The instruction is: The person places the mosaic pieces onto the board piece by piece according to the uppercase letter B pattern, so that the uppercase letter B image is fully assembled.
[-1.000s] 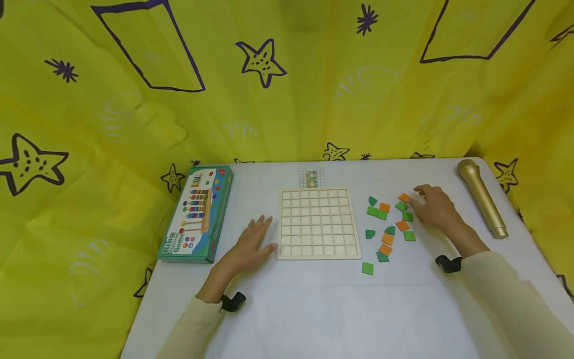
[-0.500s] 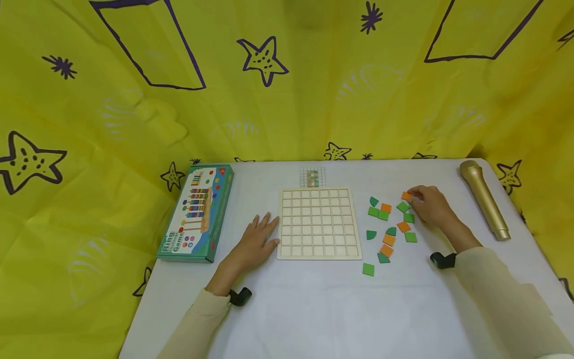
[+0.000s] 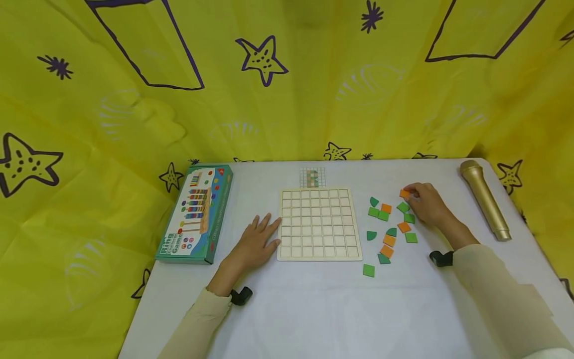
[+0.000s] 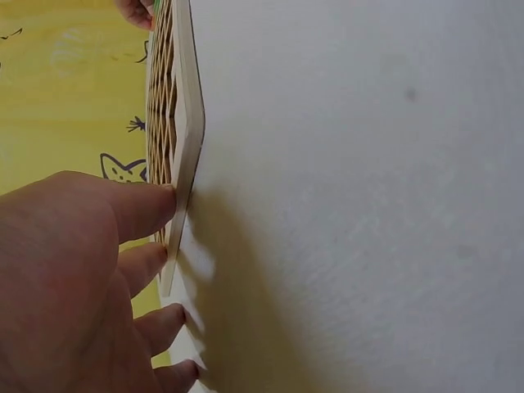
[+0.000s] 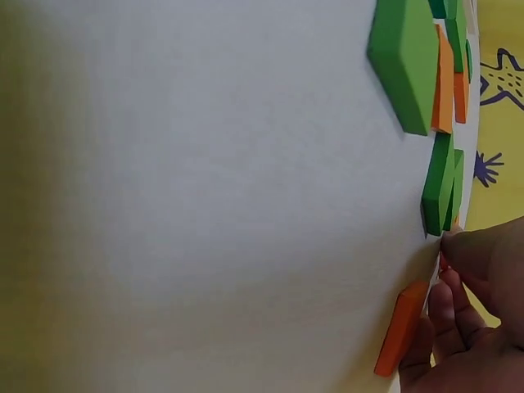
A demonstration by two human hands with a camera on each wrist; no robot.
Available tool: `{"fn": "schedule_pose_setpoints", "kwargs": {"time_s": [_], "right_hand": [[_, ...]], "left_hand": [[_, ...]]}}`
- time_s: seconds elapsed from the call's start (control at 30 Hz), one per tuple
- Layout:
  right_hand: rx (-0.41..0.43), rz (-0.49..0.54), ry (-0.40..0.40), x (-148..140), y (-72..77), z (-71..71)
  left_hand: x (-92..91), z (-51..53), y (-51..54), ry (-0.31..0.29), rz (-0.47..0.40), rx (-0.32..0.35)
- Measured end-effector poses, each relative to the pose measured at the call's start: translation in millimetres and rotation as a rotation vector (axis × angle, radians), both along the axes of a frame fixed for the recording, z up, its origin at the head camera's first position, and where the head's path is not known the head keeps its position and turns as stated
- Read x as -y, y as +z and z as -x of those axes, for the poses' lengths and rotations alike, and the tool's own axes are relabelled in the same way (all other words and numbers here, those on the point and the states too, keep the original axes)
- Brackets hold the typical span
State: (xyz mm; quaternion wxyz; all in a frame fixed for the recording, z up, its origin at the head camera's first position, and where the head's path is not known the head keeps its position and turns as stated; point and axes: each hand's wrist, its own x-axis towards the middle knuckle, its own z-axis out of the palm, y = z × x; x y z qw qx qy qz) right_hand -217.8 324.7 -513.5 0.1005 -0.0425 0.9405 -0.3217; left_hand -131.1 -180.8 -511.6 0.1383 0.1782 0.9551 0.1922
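In the head view, a pale wooden grid board [image 3: 317, 224] lies mid-table, its cells bare. My left hand [image 3: 253, 247] rests by its left edge with fingers spread; the left wrist view shows thumb and a finger of that hand [image 4: 74, 278] touching the board's rim [image 4: 192, 106]. My right hand [image 3: 428, 205] pinches an orange square tile [image 3: 404, 193] at the top of the loose tiles. From the right wrist, an orange bit [image 5: 444, 262] shows between thumb and finger of the hand [image 5: 483, 327], and another orange tile [image 5: 401, 327] is beside the lower fingers.
Green square tiles [image 3: 368, 270], orange tiles [image 3: 387, 251] and green curved pieces [image 3: 371, 235] lie right of the board. A pattern card [image 3: 312, 177] is behind it. A game box [image 3: 195, 214] stands left, a gold microphone [image 3: 485, 199] right.
My right hand has moved in to the far orange tile and taken hold of it, shifting it slightly. My left hand has come up against the board's left edge.
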Motion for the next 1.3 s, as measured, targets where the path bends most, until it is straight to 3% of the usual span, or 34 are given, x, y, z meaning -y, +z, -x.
{"fn": "schedule_pose_setpoints", "kwargs": {"time_s": [0.3, 0.53, 0.77, 0.93, 1.3], "right_hand": [[0.021, -0.021, 0.030, 4, -0.4, 11.9], [0.051, 0.034, 0.045, 20, 4.1, 19.5], [0.026, 0.072, 0.059, 69, 14.0, 24.9], [-0.018, 0.124, 0.126, 113, 17.9, 21.1], [-0.011, 0.131, 0.269, 201, 8.7, 11.8]], "left_hand": [[-3.6, -2.0, 3.1, 0.003, 0.033, 0.012], [-6.2, -2.3, 2.4, 0.005, 0.024, 0.019], [-5.9, -3.7, 3.0, 0.010, 0.004, 0.009], [-7.0, -5.2, 6.5, 0.018, 0.011, 0.021], [-7.7, -5.1, 6.0, 0.027, 0.017, 0.021]]}}
